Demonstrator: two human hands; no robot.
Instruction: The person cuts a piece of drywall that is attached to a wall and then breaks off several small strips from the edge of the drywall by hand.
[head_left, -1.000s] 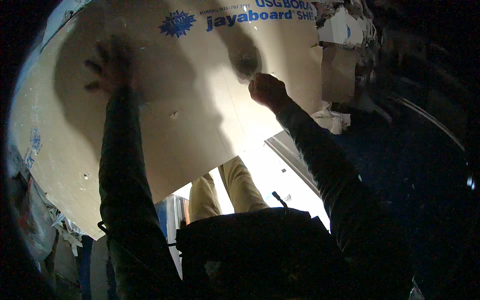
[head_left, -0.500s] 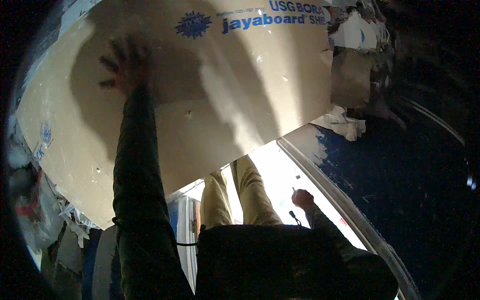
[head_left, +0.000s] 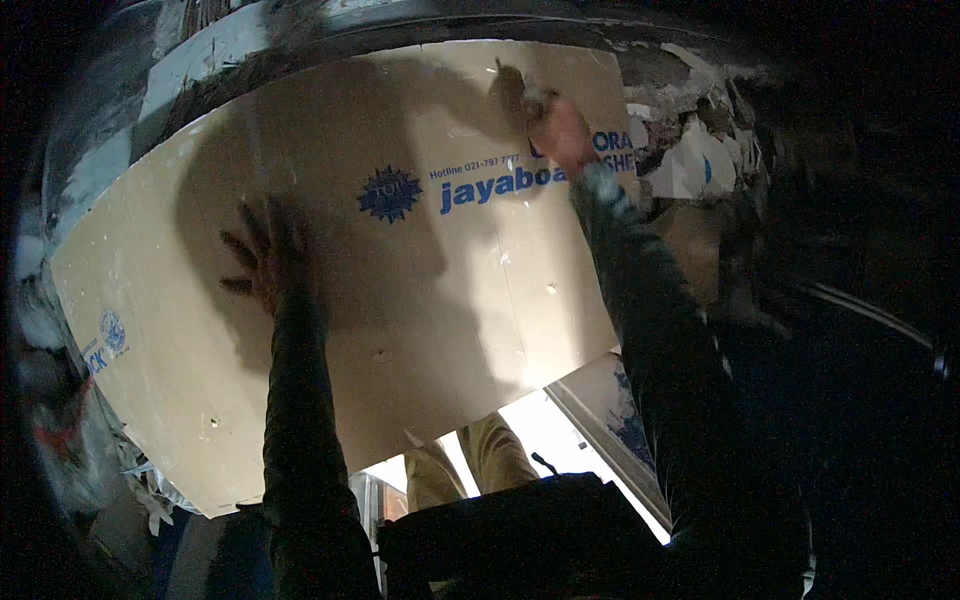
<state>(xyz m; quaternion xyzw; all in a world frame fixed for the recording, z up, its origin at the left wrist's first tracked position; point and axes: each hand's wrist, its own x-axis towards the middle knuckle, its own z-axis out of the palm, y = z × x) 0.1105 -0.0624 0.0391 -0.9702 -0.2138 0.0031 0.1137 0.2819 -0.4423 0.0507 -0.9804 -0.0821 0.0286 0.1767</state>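
Observation:
A large tan board [head_left: 150, 270] with blue printing is in front of me, partly shadowed, with small chipped marks on its face. My left hand [head_left: 265, 255] lies on it with fingers spread. My right hand [head_left: 555, 130] is closed near the board's upper right, over the blue lettering, and blurred by motion; what it grips is too small and smeared to make out.
Broken, peeling material [head_left: 700, 165] lines the board's right side, and a dark, rough band [head_left: 420, 25] runs along its top. Ragged scraps [head_left: 155, 505] lie at the lower left. Below are my trousers [head_left: 490, 460], a bright surface and a frame edge [head_left: 610, 460].
My right hand has risen from low beside the bright surface to the board's upper right. The board and my left hand appear lower in view, and more of the band above shows.

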